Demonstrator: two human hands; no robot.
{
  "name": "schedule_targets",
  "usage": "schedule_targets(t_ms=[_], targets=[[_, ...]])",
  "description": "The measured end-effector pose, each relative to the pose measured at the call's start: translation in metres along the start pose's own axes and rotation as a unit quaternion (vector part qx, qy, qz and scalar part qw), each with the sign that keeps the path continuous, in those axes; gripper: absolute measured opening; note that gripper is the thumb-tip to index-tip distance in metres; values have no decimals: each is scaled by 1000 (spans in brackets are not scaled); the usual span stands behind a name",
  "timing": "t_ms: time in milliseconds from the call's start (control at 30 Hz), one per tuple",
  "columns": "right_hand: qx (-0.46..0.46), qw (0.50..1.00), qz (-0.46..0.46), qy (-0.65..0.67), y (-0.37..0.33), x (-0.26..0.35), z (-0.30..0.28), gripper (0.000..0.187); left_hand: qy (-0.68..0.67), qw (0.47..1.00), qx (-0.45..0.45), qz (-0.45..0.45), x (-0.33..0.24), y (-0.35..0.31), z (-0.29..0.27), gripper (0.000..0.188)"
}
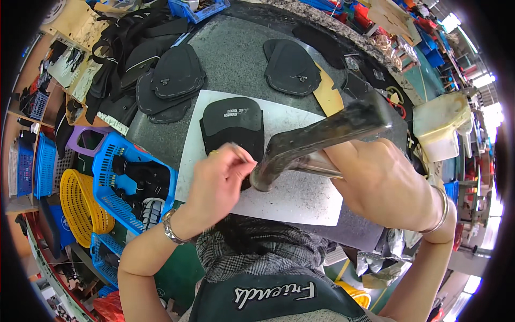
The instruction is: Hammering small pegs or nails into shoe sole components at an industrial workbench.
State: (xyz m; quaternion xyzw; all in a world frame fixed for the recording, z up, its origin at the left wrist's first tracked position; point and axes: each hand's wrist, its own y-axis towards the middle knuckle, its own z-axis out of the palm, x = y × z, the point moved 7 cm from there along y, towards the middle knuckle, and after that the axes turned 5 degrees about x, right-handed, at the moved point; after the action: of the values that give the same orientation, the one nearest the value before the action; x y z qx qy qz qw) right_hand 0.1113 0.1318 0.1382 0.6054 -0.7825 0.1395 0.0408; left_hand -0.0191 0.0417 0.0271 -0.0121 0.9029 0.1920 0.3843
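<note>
Here the left hand (222, 177) pinches shut, on what I can't tell, over the near edge of a rounded black fabric panel (234, 119), seemingly unfinished, the right hand (370, 177) gripping a dark metal hammer-like tool (322, 134), while 2 stacks of stitched black pads (178, 71) beyond both look further along.

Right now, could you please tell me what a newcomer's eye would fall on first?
Most likely the dark hammer, gripped in the right hand above the white sheet. Then the left hand, close by the lower part of a black pad. At left, a bright yellow basket stands out beside a blue basket.
</note>
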Motion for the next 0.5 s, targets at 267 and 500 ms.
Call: schedule_targets(t_ms=[267,500], targets=[[-171,981,-13,92,-1,2,-40,44,-119,977,62,-168,17,-11,9,7],[-74,994,13,74,0,-7,-19,38,-291,940,-19,-176,31,-2,11,7]])
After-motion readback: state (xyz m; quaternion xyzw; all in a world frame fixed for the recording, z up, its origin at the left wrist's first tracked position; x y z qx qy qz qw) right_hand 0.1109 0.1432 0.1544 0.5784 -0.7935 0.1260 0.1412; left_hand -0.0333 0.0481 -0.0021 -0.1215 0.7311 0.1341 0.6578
